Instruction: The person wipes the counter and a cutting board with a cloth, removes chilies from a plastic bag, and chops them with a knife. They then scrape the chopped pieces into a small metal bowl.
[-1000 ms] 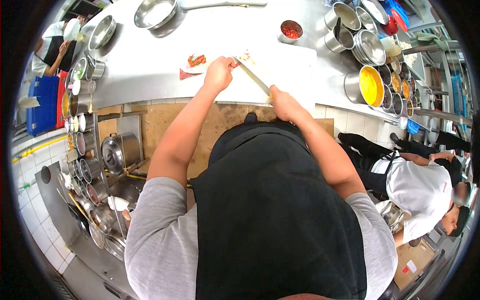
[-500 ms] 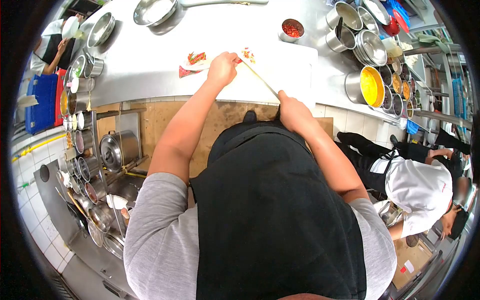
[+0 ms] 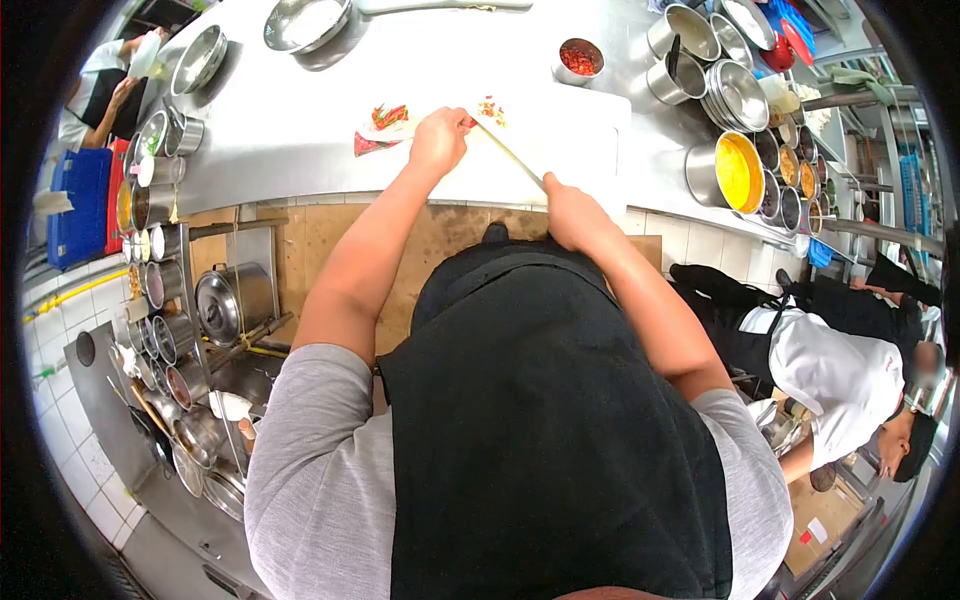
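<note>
My right hand [image 3: 575, 212] is closed around the handle of a knife [image 3: 508, 151], whose blade slants up and left over a white cutting board [image 3: 590, 135]. At the blade's far end my left hand [image 3: 438, 142] has its fingers bunched on a red chili pepper [image 3: 465, 123], mostly hidden under the fingertips. Just right of those fingertips lie small chopped red chili pieces [image 3: 491, 111]. Left of my left hand, red chilies [image 3: 389, 117] with some green lie on a pale wrapper with a red printed part [image 3: 374, 147]. A metal cup of chopped red chili [image 3: 579, 62] stands behind the board.
Metal bowls [image 3: 306, 25] stand at the back left of the steel table [image 3: 250, 150]. To the right are a pot of yellow liquid [image 3: 738, 172] and stacked bowls [image 3: 740, 95]. A person in a white shirt [image 3: 835, 365] bends at the right; another person [image 3: 100, 95] stands far left.
The right hand and knife handle have shifted slightly left and up, and the blade angle is a little steeper. The left hand stays nearly in place on the chili.
</note>
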### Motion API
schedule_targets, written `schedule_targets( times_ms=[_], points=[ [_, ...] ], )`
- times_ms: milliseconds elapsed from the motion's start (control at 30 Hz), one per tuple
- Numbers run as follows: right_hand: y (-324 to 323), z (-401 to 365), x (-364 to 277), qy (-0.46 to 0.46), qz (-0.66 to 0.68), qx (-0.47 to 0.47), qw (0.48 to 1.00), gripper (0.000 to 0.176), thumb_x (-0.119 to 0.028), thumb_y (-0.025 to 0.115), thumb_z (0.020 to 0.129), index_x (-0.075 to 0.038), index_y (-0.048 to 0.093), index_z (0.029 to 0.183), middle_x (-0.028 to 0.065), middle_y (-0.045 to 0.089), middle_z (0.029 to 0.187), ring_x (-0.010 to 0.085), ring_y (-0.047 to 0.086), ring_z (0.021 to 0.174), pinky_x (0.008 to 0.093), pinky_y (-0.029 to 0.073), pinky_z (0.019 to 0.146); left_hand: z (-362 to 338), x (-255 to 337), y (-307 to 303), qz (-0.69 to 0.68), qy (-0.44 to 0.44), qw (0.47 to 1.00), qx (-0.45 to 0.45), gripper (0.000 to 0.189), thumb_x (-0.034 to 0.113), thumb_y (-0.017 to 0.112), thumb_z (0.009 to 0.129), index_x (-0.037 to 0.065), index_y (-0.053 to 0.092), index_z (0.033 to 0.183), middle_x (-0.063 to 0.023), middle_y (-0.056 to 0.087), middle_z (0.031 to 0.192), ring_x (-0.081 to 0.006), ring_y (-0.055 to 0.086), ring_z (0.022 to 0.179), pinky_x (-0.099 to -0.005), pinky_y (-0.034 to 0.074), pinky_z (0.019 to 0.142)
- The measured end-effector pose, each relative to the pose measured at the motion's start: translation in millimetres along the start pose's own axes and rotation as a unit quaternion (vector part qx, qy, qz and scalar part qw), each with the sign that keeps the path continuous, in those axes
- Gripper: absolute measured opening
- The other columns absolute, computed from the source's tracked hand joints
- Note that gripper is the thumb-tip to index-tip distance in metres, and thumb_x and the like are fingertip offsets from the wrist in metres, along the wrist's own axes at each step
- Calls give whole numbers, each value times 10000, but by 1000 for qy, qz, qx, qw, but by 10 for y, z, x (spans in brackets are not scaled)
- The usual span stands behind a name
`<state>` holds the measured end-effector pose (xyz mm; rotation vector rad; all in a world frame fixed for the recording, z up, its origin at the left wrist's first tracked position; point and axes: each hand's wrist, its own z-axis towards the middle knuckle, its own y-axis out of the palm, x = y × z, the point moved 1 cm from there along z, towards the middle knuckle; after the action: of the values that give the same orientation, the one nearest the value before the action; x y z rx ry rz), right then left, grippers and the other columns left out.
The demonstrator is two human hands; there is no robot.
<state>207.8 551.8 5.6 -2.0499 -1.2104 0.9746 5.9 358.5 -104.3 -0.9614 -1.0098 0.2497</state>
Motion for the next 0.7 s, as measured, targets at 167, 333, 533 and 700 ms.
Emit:
schedule_targets(
  times_ms=[167,333,533,700],
  points=[
    [63,203,-51,-23,16,32,999,353,-5,527,1008,34,521,1359,343,757,1139,495,751,1118,602,590,962,-10,48,-40,3,-2,1000,-2,26,61,750,952,43,746,970,-208,733,943,-428,724,931,-524,572,849],
    [-294,-352,-134,22,-13,-31,999,334,-1,516,1015,34,510,1347,350,749,1164,514,735,1140,602,583,970,-31,-1,-6,-6,6,1000,16,30,57,745,952,44,752,978,-208,734,943,-430,722,918,-521,575,848],
    [299,338,22,-28,44,40,998,314,2,500,1020,24,509,1333,345,752,1153,519,731,1138,606,576,972,-55,-15,18,-10,26,999,28,48,35,716,953,26,755,981,-214,738,949,-422,721,949,-517,573,864],
    [185,318,140,-37,82,21,996,313,6,506,1015,25,508,1327,354,748,1137,520,728,1132,606,572,973,-171,-45,69,-7,74,994,75,64,10,696,946,24,752,975,-202,742,952,-418,707,957,-524,564,861]
  ],
)
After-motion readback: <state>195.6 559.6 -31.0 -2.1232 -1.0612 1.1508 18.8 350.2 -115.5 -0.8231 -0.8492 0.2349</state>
